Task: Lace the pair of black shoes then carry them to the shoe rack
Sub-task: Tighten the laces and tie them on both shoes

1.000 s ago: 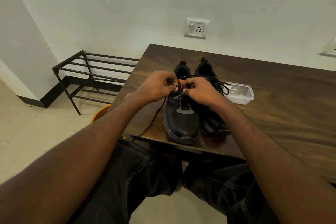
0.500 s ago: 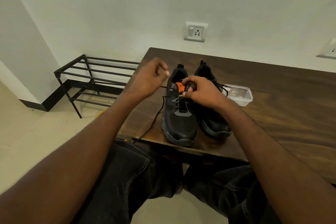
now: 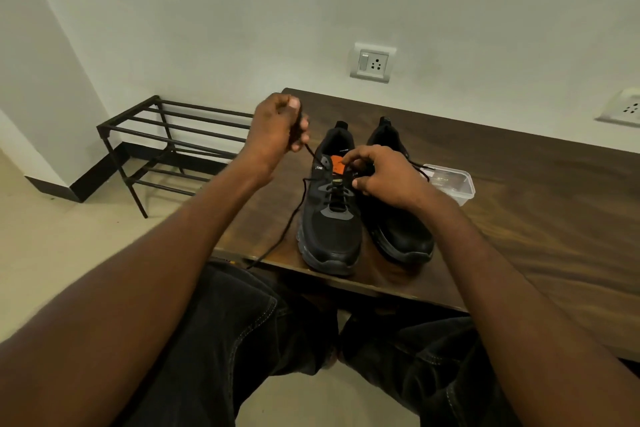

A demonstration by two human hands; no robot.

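Fingers of left hand (image 3: 277, 128) pinch the lace (image 3: 300, 198) — right hand (image 3: 384, 172) grips the left shoe (image 3: 329, 218) tongue.

The two shoes (image 3: 329, 218) stand side by side, just about touching, at the near edge of the table (image 3: 519, 218), so no hand could pass between them; a clear box (image 3: 450, 184) sits close beside the right one and narrows that flank. A lace (image 3: 277, 239) slants from the raised left hand (image 3: 277, 128) down across the shoes' left side and over the table edge, crossing the way toward the rack (image 3: 166, 146) on the floor to the left. Bare tabletop lies open behind the shoes up to the wall and far off to the right, and the right hand (image 3: 377, 170) covers the left shoe's tongue.
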